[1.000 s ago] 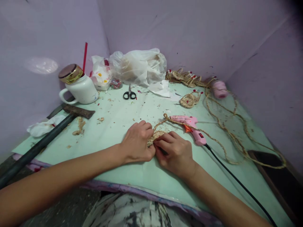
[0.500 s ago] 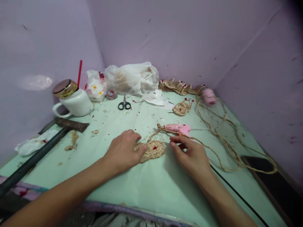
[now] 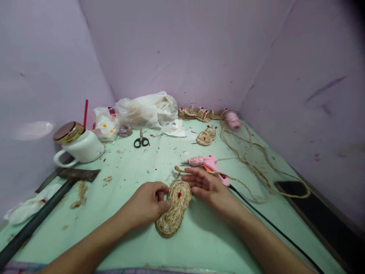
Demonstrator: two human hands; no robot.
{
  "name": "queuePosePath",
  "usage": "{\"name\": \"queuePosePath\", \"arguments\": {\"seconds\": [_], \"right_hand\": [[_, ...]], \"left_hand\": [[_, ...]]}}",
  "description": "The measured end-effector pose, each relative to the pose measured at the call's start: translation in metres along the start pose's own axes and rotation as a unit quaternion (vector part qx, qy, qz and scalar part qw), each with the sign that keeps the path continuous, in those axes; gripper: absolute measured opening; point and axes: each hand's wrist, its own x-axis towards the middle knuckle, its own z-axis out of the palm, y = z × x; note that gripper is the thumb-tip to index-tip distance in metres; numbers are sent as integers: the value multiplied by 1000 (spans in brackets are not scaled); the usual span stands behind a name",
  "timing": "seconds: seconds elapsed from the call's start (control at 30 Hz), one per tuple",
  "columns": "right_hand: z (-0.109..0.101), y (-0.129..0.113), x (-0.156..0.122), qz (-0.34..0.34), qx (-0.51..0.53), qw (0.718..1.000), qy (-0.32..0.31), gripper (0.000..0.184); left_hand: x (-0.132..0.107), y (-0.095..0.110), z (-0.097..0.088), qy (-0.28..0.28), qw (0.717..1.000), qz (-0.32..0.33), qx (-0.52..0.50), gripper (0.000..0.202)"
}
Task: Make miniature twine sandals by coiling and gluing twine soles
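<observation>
A flat, sole-shaped coil of braided straw rope with a small red spot near its far end lies on the green tabletop. My left hand grips its left edge, thumb on top and fingers at the side. At the right of the coil is my right hand, its fingers stretched out and apart, close to the edge. The loose rope rises from the coil's far end in a small loop and runs right, past my right fingers. Just beyond that hand lies a pink glue gun with a black cord.
Black-handled scissors, a white mug and a hammer lie toward the left. White plastic bags sit at the back. A smaller coiled piece, a pink spool and a phone are at the right.
The coil has been turned from lying sideways to pointing away from me, and is nearer. My right hand has opened its fingers beside it. The view has tilted up and shifted right.
</observation>
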Motion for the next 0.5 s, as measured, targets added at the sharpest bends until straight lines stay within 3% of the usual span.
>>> {"name": "queuePosePath", "arguments": {"seconds": [0.2, 0.3, 0.5], "right_hand": [[2, -3, 3, 32, 167, 984, 42, 47], [1, -3, 5, 14, 204, 977, 52, 46], [4, -2, 6, -18, 242, 969, 48, 45]], "left_hand": [[4, 1, 4, -21, 965, 1, -262, 37], [3, 2, 3, -25, 951, -7, -308, 42], [1, 5, 3, -96, 946, 10, -311, 35]]}}
